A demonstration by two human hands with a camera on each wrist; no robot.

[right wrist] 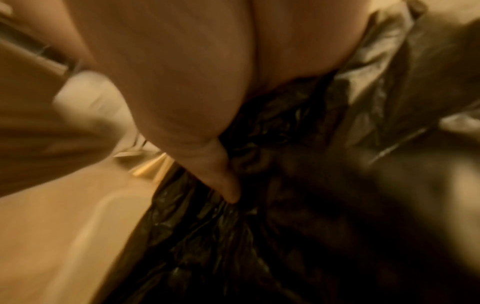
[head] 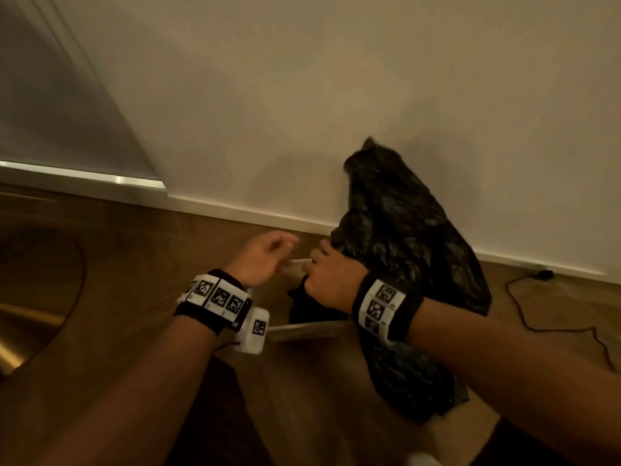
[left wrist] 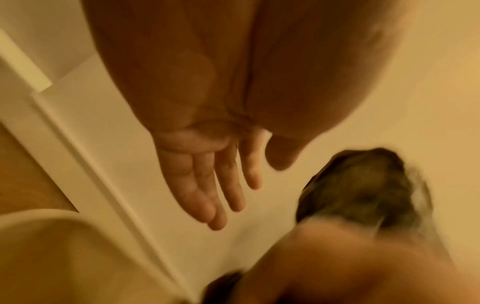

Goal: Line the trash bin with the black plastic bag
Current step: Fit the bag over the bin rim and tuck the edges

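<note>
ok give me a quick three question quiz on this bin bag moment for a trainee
1. True or false: the left hand grips the black bag.
2. Which hand holds the black bag? A. left B. right C. both
3. Fill in: the trash bin stands on the floor close to the ____.

Key
1. False: in the left wrist view its fingers are straight and hold nothing.
2. B: the right hand bunches the plastic at the bin's rim.
3. Wall.
</note>
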